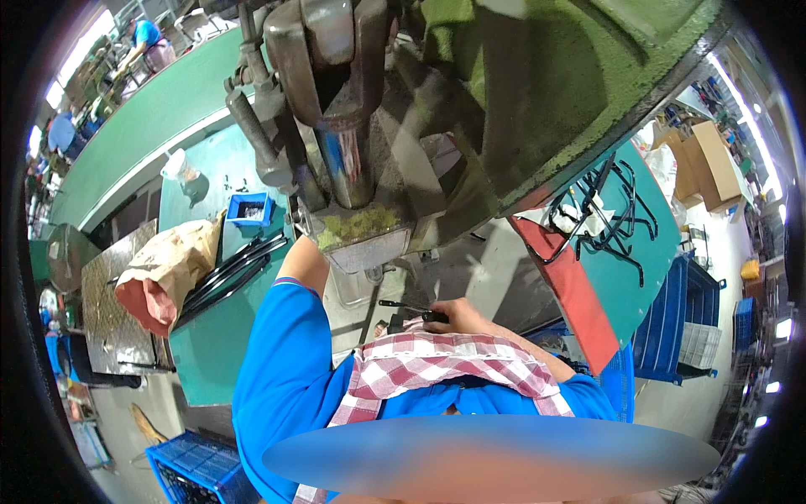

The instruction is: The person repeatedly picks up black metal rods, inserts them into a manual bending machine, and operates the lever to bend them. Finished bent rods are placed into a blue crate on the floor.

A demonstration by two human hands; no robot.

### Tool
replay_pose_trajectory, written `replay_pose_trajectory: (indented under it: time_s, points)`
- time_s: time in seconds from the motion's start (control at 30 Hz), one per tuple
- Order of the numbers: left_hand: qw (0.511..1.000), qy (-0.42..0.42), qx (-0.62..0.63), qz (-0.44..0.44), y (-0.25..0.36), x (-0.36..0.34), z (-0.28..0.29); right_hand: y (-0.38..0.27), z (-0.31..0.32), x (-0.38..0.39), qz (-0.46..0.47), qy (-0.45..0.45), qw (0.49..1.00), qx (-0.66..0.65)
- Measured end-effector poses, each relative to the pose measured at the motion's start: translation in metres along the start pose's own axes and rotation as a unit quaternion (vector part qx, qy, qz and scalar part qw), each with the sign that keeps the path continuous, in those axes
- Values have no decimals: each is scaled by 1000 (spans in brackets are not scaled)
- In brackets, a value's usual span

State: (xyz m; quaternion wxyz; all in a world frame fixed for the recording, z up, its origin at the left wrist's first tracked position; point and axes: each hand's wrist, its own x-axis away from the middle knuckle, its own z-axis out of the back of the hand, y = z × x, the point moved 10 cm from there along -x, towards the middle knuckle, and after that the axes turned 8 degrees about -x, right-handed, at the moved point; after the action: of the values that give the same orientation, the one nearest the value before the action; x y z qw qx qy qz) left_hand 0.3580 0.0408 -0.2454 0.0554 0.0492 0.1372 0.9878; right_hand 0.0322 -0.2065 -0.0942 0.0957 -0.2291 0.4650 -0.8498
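My right hand [462,317] is in front of my checked apron, its fingers closed around a thin black rod-like piece [434,317]. The piece's slim end points left; I cannot make out its exact kind. My left forearm [305,264] reaches forward beside the head of a large green press machine [369,233], which hides my left hand. A polished metal ram [342,168] comes down in the middle of the machine, above a worn block.
On the left green table [201,370] lie a brown paper sack [180,265], black strips [235,273] and a small blue bin [250,209]. Bent black metal rods [600,214] pile on the right table. Blue crates [201,466] stand low on both sides. Another person [149,42] works far left.
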Motion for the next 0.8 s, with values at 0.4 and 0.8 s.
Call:
replay_pose_trajectory:
  time_s: [0.4,0.8]
  points:
    - [994,30,106,-18,24,24,8,-22,-31,-36,54,-97,994,25]
    - [998,-56,-19,27,60,-10,-18,-1,-16,-32,-2,-35,998,52]
